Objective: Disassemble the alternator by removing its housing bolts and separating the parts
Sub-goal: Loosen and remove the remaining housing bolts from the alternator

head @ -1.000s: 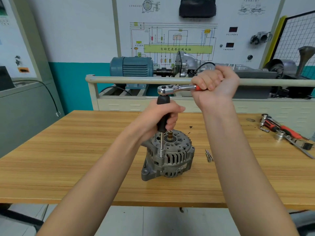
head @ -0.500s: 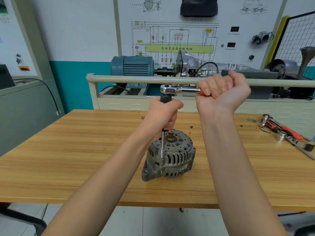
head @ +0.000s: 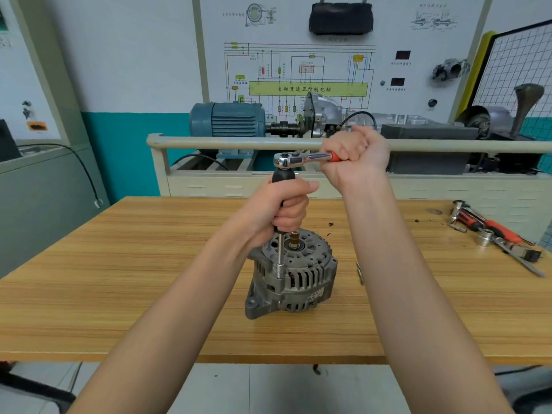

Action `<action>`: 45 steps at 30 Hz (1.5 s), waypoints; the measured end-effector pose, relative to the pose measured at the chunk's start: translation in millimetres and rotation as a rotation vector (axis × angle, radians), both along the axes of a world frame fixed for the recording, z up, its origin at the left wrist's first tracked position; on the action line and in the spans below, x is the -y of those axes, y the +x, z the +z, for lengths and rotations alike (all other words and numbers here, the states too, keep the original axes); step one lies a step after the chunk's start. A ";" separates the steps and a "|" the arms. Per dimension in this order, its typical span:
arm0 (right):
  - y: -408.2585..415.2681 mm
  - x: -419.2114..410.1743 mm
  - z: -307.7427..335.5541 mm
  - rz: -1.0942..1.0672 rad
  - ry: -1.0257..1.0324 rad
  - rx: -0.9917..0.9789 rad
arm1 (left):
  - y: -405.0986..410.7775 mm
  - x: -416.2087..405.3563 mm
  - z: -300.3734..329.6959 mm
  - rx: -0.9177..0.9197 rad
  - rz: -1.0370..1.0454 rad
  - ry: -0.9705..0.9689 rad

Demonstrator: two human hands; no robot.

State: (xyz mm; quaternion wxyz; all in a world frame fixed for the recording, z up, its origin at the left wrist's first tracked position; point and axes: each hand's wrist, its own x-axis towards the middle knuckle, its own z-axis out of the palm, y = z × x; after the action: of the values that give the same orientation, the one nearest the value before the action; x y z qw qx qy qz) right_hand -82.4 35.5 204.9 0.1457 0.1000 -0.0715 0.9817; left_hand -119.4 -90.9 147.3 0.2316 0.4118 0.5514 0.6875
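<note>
Fingers of the left hand [head: 282,209] are wrapped tight round the black grip of the extension bar [head: 280,255], thumb sticking out to the right, while the right hand [head: 355,156] is fisted round the red-orange handle end of the ratchet [head: 301,159]. So both hands are full of tool, nothing loose. Ratchet lies roughly level, its chrome head sitting right on top of the black grip. From there the bar runs straight down, upright, and its lower end sits on the alternator [head: 294,274] at the near-left part of the housing rim, presumably on a bolt, though the bolt head itself is hidden by the socket.

Alternator stands on the wooden table [head: 119,279], shaft end up, about midway along and closer to the near edge than the far one. Brass-coloured shaft stub pokes up just beside the bar. A mounting ear sticks out toward the near-left.

Just right of the alternator, partly behind the right forearm, a small metal piece [head: 360,273] lies on the wood; can't tell what it is. Over by the right edge there's a pile of hand tools [head: 493,231] with red-orange handles and a loose socket [head: 484,237].
</note>
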 end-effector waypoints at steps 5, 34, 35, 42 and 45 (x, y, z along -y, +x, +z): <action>16.5 8.1 -2.1 -0.282 0.051 -0.040 | 3.2 -6.7 -1.3 0.035 0.253 0.034; 16.7 4.8 8.9 -0.163 0.118 0.011 | 3.9 5.9 4.3 -0.061 0.129 -0.024; 11.2 3.1 10.8 -0.081 0.106 0.034 | 2.6 8.9 6.6 -0.066 0.080 -0.019; 9.7 4.5 3.2 -0.067 0.042 -0.007 | 6.8 0.4 3.4 -0.010 0.150 0.029; 23.2 12.6 0.4 -0.296 0.112 -0.049 | 6.9 -5.5 3.6 0.013 0.290 0.045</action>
State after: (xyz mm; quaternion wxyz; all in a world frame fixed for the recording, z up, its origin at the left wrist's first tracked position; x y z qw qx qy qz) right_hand -59.2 22.9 205.3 0.2845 0.1205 -0.1364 0.9412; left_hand -112.5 -85.4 151.0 0.1240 0.3287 0.5880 0.7286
